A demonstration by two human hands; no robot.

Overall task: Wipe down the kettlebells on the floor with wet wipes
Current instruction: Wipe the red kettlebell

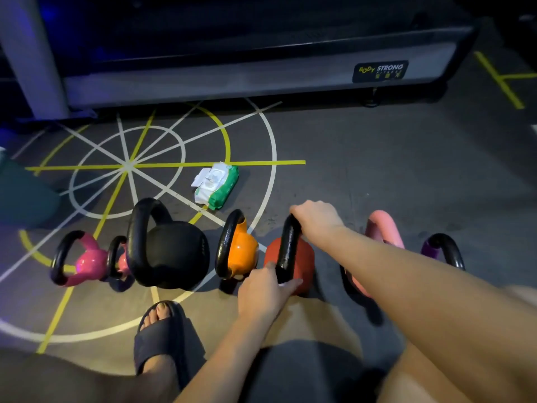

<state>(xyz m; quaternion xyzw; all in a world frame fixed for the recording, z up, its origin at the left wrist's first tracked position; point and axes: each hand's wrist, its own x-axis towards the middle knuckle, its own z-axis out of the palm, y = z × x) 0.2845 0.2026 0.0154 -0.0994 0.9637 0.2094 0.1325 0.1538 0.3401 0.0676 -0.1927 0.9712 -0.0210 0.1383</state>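
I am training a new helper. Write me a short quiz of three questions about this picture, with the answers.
1. True or false: the right hand grips the handle of the orange kettlebell.
2. Choose one: the wet wipes pack lies A) on the floor behind the row of kettlebells, B) on the grey machine, C) beside the sandal.
3. Fill in: the left hand touches the ____ kettlebell.
Key: 1 false, it grips the handle of the red kettlebell; 2 A; 3 red.
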